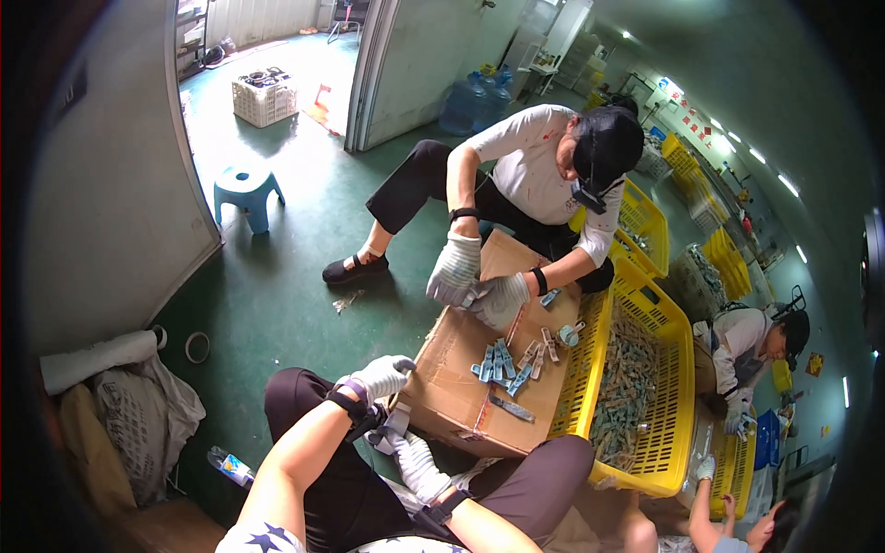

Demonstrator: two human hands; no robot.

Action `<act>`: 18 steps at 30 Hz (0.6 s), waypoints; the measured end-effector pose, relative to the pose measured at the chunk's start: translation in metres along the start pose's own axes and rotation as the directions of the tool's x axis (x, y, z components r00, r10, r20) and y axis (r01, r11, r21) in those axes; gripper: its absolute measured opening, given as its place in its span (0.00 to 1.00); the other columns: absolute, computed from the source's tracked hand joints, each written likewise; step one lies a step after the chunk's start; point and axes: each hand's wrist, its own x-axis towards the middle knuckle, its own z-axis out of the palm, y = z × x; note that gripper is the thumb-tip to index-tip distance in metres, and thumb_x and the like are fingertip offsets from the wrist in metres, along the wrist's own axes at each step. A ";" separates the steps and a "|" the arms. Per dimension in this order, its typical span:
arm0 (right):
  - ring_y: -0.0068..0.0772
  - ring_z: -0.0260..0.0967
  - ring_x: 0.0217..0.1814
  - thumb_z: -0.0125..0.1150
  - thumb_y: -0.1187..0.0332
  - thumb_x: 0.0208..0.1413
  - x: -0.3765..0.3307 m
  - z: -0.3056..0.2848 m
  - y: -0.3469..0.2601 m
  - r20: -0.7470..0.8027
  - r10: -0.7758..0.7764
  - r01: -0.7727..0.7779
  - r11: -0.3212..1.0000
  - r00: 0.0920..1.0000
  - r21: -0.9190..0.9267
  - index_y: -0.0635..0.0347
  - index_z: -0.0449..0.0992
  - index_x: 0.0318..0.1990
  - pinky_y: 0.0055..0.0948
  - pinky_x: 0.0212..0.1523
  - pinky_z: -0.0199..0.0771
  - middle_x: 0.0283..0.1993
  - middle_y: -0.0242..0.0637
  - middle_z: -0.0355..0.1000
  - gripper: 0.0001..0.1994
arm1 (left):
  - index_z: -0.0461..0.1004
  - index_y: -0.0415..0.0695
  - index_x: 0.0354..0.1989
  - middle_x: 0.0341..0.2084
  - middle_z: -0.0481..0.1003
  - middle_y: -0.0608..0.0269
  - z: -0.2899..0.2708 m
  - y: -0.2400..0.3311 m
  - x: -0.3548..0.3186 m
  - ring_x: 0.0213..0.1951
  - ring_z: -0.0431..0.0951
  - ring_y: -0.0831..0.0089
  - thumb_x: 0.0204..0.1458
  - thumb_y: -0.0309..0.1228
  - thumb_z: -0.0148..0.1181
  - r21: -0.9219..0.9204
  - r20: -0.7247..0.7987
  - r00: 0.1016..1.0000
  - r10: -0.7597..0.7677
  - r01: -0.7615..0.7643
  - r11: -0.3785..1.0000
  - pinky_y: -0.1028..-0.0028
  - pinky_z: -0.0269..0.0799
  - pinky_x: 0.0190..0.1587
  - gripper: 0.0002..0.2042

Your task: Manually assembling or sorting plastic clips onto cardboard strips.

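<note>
My left hand (pixel 380 378), in a striped white glove, is curled closed beside the left edge of a cardboard box (pixel 442 392). Lower down, my gloved right hand (pixel 419 465) reaches below the box's near edge. Its fingers are bent around something greyish that I cannot make out. On the box lie several blue clothespins (pixel 499 361), a few pinkish clothespins (pixel 550 344), a flat grey blade-like piece (pixel 512 408) and a small round pale-green item (pixel 569 335). Across the box, a co-worker's gloved hands (pixel 458 270) meet over its far part; what they hold is hidden.
A yellow basket (pixel 684 405) full of clothespins stands against the box's right side. A blue stool (pixel 245 189) and a white crate (pixel 265 109) stand at the far left. Near my left are sacks (pixel 147 415), a tape roll (pixel 197 347) and a bottle (pixel 230 466). Other people work at right.
</note>
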 end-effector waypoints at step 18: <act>0.23 0.69 0.48 0.53 0.64 0.63 -0.012 0.008 0.010 0.139 -0.093 0.096 0.995 0.986 -0.013 0.64 0.73 0.50 0.25 0.53 0.68 0.47 0.31 0.73 0.14 | 0.76 0.43 0.44 0.34 0.76 0.64 -0.006 0.005 -0.067 0.38 0.74 0.69 0.48 0.17 0.49 -0.248 0.324 0.941 0.100 -0.017 0.969 0.73 0.70 0.46 0.16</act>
